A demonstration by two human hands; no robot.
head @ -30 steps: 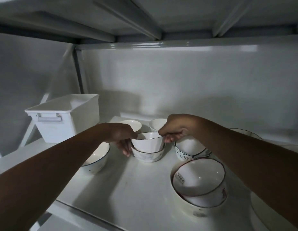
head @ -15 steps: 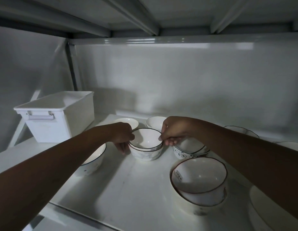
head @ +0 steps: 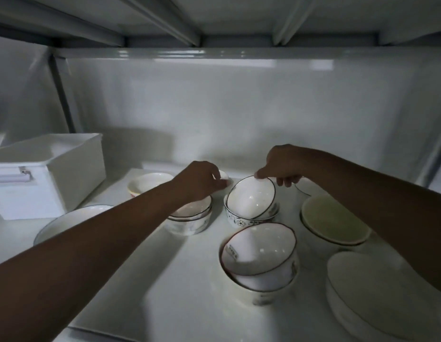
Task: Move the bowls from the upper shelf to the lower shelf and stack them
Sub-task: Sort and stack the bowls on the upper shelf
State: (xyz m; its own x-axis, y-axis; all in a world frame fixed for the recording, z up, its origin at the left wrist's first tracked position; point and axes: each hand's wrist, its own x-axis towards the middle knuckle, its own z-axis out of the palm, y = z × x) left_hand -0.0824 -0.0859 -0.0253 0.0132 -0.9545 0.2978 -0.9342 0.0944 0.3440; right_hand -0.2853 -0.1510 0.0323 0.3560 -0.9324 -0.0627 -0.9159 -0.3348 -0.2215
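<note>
Both my arms reach into a dim white shelf with several bowls on it. My right hand pinches the far rim of a white dark-rimmed bowl, which is tipped toward me inside a flower-patterned bowl. To its left stands a low stack of dark-rimmed bowls, partly under my left wrist. My left hand hovers past that stack, its fingertips by a small white bowl at the back; blur hides any grip.
A white lidded bin stands at the left. A wide bowl sits by my left forearm and another bowl behind it. Nested red-rimmed bowls are in front, a yellowish bowl at right, stacked plates at front right.
The bowl both hands held now rests on the left stack. My right hand has shifted right and tipped up the bowl in the flower-patterned one. My left hand has lifted off the stack.
</note>
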